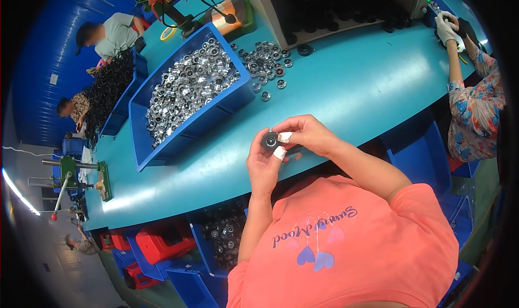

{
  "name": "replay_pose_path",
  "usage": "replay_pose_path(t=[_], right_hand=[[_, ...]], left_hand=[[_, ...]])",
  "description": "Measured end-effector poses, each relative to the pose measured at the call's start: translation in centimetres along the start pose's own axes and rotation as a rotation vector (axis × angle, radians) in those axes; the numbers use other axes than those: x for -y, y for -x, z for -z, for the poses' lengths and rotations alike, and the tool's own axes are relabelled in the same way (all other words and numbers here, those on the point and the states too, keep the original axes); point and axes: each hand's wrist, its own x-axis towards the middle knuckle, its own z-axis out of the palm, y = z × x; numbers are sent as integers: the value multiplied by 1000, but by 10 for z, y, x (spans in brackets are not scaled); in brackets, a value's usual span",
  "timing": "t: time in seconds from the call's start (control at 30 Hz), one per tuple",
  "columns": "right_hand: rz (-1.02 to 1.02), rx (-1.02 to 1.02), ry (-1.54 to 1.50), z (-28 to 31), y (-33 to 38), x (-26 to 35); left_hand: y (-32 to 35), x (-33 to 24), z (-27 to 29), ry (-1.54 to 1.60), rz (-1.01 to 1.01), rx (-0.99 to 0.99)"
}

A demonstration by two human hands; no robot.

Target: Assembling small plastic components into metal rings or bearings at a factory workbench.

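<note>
Above the near edge of the table, a small black wheel (270, 141) with a shiny hub sits between my two hands. My left hand (261, 165) grips it from the left side and below. From the right, my right hand (307, 134) pinches its edge with thumb and fingers. White wrapping covers both thumbs. Beyond my hands, to the left, a large blue bin (186, 155) is heaped with shiny silver wheel hubs (189, 84). More loose hubs (265, 62) lie on the turquoise table (346, 86) beside the bin.
A box-like machine (274, 16) with black rings inside stands at the back. Green presses (67, 173) stand far left and at the back (173, 11). A co-worker's gloved hands (447, 29) work at the right. Below the table are bins of dark wheels (223, 238) and red stools (165, 240).
</note>
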Motion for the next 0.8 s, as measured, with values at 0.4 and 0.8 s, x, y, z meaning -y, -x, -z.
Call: replay_pose_path(t=[0.4, 0.8], right_hand=[[306, -252, 944, 87, -41, 84], [-115, 369, 415, -25, -6, 23]], left_hand=[[92, -53, 122, -366, 100, -170], [42, -44, 34, -252, 67, 108]])
